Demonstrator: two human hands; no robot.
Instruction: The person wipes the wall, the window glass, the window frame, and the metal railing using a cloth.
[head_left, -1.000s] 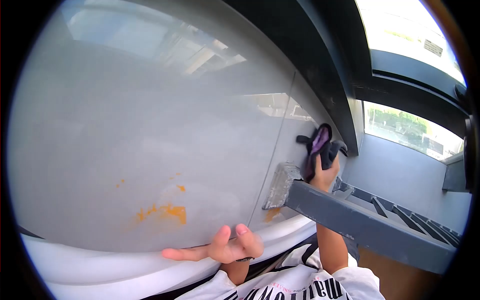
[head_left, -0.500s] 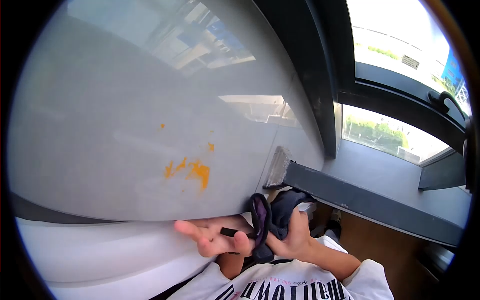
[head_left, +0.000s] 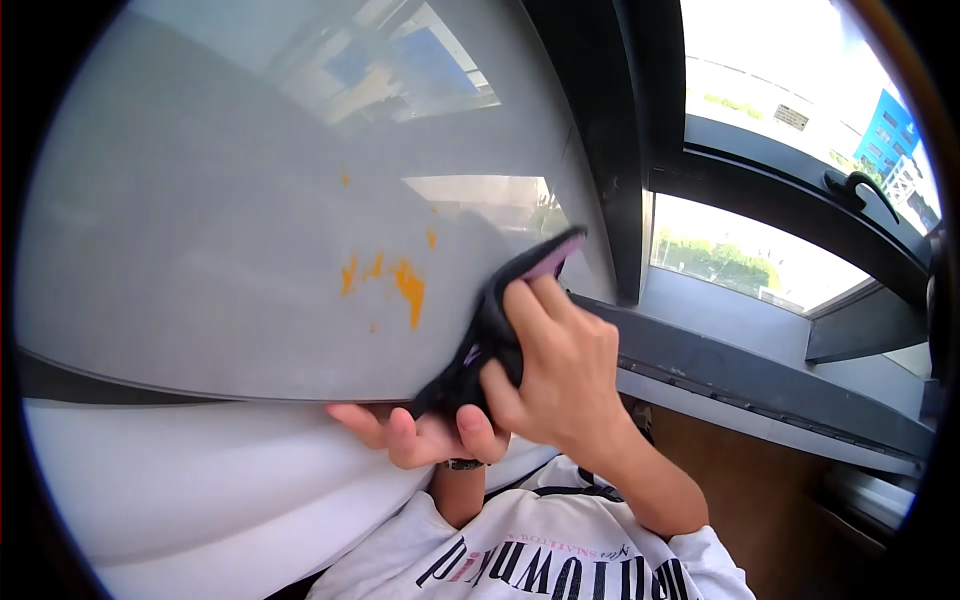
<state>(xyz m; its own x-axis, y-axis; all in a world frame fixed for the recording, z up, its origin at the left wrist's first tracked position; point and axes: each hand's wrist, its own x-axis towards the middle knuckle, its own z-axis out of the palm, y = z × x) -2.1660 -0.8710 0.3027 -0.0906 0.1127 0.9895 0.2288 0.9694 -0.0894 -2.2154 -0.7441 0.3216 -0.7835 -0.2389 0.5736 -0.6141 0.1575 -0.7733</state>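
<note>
My right hand [head_left: 565, 365] grips a dark cloth item with a purple lining [head_left: 490, 330], whose upper end sticks out above the fingers in front of the glossy grey panel [head_left: 200, 220]. Below it, my left hand [head_left: 430, 435] is palm up at the panel's lower edge, its fingers apart and curled a little. The lower end of the dark cloth hangs over the left palm and hides part of it. Orange marks [head_left: 408, 285] show on the panel, left of the cloth.
A grey metal bar [head_left: 750, 385] runs to the right behind my right hand. White padded material [head_left: 200, 480] lies below the panel. Dark window frames with a black handle [head_left: 860, 190] stand at the upper right, above a brown floor [head_left: 730, 470].
The dark cloth has come from the far right of the panel down to my left hand, and its upper end is now raised. The view has shifted, so the orange marks sit higher.
</note>
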